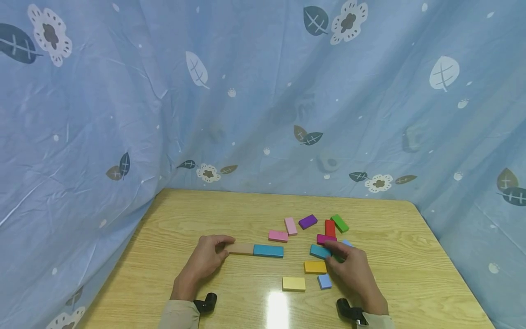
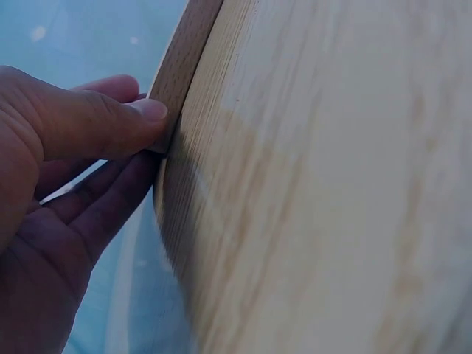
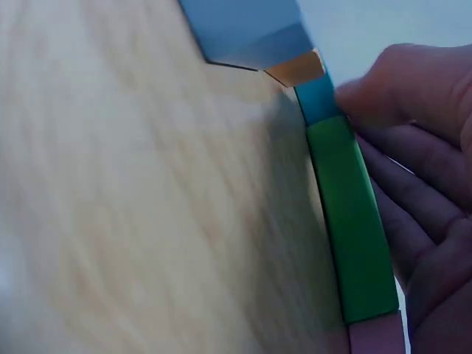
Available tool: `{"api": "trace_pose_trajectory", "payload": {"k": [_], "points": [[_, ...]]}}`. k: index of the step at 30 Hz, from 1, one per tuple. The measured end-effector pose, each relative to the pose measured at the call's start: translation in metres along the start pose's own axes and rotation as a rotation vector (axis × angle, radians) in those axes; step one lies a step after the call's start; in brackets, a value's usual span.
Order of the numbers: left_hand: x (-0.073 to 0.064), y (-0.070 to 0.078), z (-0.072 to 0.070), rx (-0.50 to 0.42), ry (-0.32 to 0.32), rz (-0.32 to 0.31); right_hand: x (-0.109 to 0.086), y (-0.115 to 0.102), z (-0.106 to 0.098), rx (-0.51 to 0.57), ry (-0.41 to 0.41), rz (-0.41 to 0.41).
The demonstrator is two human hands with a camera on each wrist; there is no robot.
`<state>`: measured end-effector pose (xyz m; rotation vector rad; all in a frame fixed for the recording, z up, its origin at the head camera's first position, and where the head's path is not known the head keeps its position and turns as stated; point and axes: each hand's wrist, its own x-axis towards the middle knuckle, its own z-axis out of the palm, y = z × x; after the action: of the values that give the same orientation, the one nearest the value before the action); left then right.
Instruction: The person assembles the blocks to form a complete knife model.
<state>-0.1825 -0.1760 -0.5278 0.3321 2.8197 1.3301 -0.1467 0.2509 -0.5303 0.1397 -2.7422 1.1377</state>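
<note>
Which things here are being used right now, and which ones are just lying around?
Seemingly in use:
tan block, pinched by the left hand
blue block, end to end with it
teal block, at the right hand

Lying about, though maybe needed later:
pink blocks
purple block
red block
green block
magenta block
orange block
yellow block
small light-blue block

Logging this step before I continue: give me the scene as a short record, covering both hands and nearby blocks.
Left hand: pinches the left end of a tan wooden rectangular block
Row: tan wooden rectangular block end to end with a blue rectangular block
Right hand: at the right end of a teal rectangular block; firm grip unclear
Nearer than teal: orange rectangular block, pale yellow rectangular block
Farther than teal: purple rectangular block
Surface: wood-grain tabletop
</note>
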Motion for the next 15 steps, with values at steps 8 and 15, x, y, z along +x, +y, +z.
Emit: {"api": "trace_pose_trajectory", "payload": {"k": [8, 15], "points": [[0.001, -0.001, -0.001, 0.018, -0.008, 0.004, 0.004, -0.002, 0.004, -0.022, 0.038, -0.074], [0.0, -0.001, 0.0, 0.012, -0.019, 0.004, 0.012, -0.017, 0.012, 0.126, -0.023, -0.061]]}}
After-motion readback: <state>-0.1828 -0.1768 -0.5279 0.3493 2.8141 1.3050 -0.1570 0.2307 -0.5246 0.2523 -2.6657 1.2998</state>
